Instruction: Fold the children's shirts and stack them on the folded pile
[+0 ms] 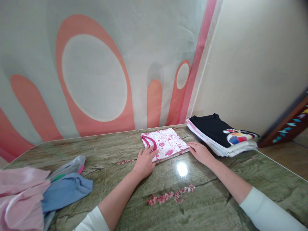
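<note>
A folded white garment with a pink print (166, 142) lies on the glossy green table (192, 205) near its far edge. My left hand (145, 162) rests at the garment's near left corner, fingers stretched and touching the cloth. My right hand (200, 152) lies flat at the garment's right edge, fingers extended against it. Neither hand grips anything.
A stack of folded clothes (223, 136) topped by a black printed shirt sits at the table's far right. A loose heap of pink, blue and grey clothes (36, 192) lies at the left. A curtain with coral shapes (96, 80) hangs behind the table.
</note>
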`<state>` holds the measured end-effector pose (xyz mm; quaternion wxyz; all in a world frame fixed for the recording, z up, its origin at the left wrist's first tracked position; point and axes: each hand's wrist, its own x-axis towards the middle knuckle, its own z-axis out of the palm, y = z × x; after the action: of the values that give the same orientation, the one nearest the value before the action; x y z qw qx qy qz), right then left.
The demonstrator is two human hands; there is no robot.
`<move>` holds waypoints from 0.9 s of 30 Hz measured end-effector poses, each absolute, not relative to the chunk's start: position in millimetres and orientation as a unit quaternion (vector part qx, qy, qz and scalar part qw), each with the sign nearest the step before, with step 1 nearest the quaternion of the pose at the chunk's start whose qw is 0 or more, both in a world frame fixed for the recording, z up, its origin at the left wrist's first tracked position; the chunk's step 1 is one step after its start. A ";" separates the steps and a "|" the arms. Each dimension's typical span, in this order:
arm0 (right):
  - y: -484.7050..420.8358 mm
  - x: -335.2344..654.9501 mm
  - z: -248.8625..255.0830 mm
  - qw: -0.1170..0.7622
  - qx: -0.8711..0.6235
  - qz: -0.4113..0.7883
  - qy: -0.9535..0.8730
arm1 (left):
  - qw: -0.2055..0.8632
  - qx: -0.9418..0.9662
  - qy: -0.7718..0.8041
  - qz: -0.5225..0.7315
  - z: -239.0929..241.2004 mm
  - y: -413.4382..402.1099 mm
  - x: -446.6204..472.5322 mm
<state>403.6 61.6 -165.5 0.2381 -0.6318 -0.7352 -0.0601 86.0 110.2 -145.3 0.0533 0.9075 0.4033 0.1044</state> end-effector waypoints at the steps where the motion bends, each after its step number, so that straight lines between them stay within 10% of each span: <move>1: 60.4 402.1 -165.5 0.229 -0.637 -0.073 -0.733 | 0.053 0.908 0.401 0.107 -145.1 110.3 85.4; 20: 48.2 371.5 -149.5 -0.016 -0.725 -0.131 -0.676 | 0.053 0.918 0.379 0.101 -137.1 107.3 80.9; 27: 40.9 371.9 -149.4 0.047 -0.699 -0.087 -0.708 | 0.039 0.920 0.380 0.082 -132.1 107.8 78.0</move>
<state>371.9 40.9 -149.4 0.0469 -0.6992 -0.7081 -0.0866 78.0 107.8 -132.1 0.0387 0.9204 0.3803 0.0821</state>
